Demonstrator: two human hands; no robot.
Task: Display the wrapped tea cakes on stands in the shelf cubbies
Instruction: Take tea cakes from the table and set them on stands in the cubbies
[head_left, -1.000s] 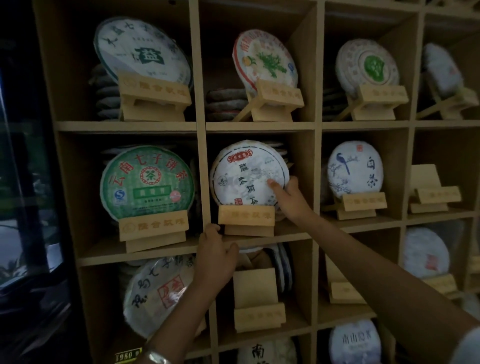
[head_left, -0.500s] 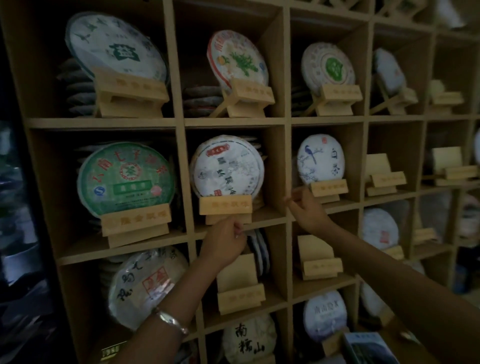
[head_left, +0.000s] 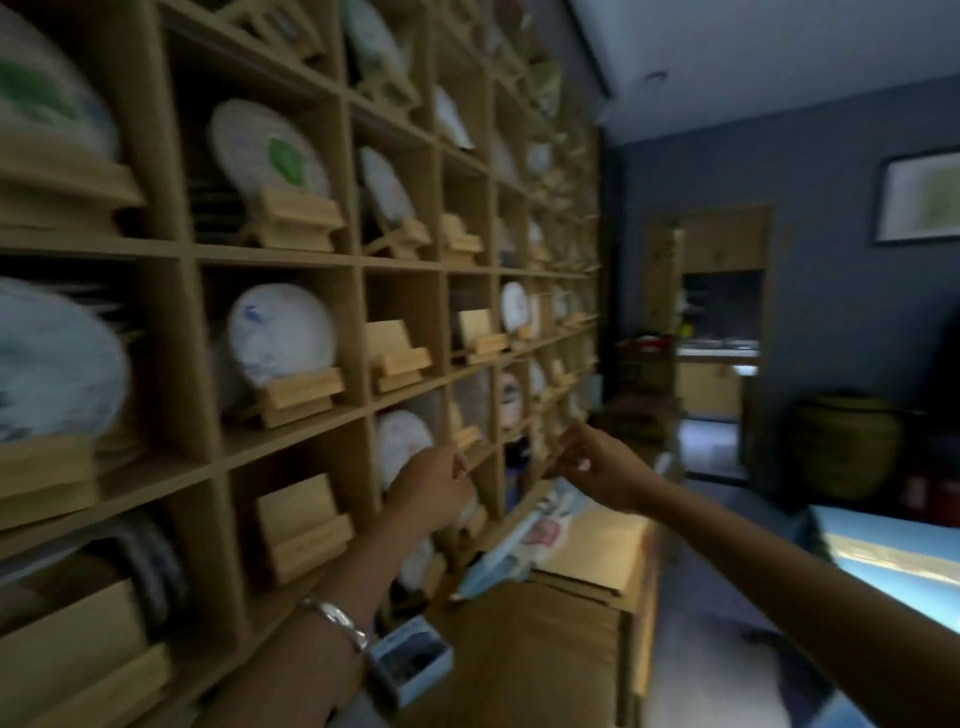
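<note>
Reaching out in front of the shelf (head_left: 291, 260): left hand (head_left: 431, 491) and right hand (head_left: 597, 467), fingers loosely curled, holding nothing. Wrapped tea cakes (head_left: 280, 332) sit on stands (head_left: 301, 392) in cubbies, left side; pic blurred.

Two bare hands hang in front of a tall, light-wood shelf wall of square cubbies (head_left: 358, 270), the picture smeared by motion. The left hand (head_left: 431, 491), a silver bangle (head_left: 337, 621) on its wrist, has loosely curled fingers that hold nothing. The right hand (head_left: 597, 467) is held out just beside it, fingers loosely bent; whether they pinch anything cannot be told. Up and left of the left hand, a round white paper-wrapped tea cake with blue markings (head_left: 283, 327) leans on a pale wooden stand (head_left: 298, 392). Just left of that hand, an empty wooden stand (head_left: 304, 525) sits in its cubby.
</note>
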